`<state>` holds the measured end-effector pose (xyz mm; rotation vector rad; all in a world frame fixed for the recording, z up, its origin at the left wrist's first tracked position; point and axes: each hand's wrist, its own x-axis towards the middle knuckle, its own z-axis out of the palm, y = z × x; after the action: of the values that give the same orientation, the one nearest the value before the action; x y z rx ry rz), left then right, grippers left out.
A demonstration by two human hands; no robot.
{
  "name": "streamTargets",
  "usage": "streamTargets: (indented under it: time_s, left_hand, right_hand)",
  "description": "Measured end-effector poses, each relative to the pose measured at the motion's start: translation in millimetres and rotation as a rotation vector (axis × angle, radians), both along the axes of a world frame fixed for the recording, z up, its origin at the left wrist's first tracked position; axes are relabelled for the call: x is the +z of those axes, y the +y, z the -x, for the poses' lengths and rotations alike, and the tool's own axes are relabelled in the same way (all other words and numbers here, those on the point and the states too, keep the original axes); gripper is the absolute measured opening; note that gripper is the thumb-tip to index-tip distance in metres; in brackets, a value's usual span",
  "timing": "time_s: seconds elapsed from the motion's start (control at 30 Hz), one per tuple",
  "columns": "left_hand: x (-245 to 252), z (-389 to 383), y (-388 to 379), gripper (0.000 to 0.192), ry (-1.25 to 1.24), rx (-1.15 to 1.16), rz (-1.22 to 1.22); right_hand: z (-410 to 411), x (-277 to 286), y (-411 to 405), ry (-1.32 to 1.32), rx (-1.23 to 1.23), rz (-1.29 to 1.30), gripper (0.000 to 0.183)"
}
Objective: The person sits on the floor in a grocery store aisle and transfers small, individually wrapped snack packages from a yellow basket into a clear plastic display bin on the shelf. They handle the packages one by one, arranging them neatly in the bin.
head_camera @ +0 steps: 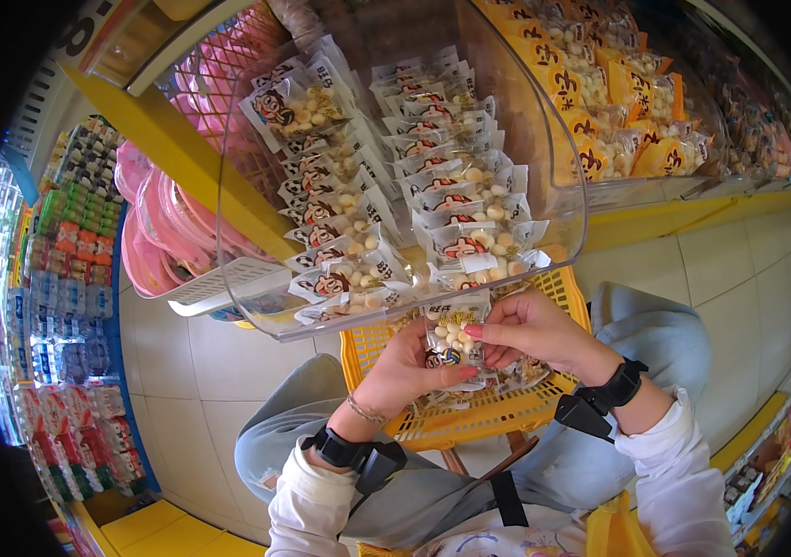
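A small clear packet of round biscuits is upright between my two hands. My left hand grips its left and lower edge, thumb across the front. My right hand pinches its right side with thumb and fingers. Beneath my hands, a yellow plastic basket holds more snack packets, partly hidden. In front, a clear plastic display bin contains similar packets standing in two rows, a left row and a right row. One packet leans on top at the back of the left row.
Right of the bin, another clear bin holds orange snack bags. Pink plastic items hang at left beside a yellow shelf edge. Shelves of bottled drinks stand at far left. My knees flank the basket above a tiled floor.
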<state>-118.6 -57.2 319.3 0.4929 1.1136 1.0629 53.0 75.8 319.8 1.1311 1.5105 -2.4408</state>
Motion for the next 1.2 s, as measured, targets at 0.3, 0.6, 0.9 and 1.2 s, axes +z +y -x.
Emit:
streamTargets:
  time_s: [0.3,0.6,0.9,1.2]
  left_hand:
    - [2,0,1,0.062,-0.005,-0.002,0.028]
    - [-11,-6,-1,0.067,0.043,0.019,0.018]
    - [0,-9,3,0.066,0.062,0.024,-0.014]
    - [5,-8,4,0.072,0.125,0.000,-0.038]
  right_hand:
    - [-1,1,2,0.027,0.006,0.020,0.034]
    - [-1,-2,-2,0.050,0.030,0.009,0.028]
    - [-2,5,2,0.032,0.022,0.072,0.028]
    - [-2,7,3,0.044,0.029,0.108,0.026]
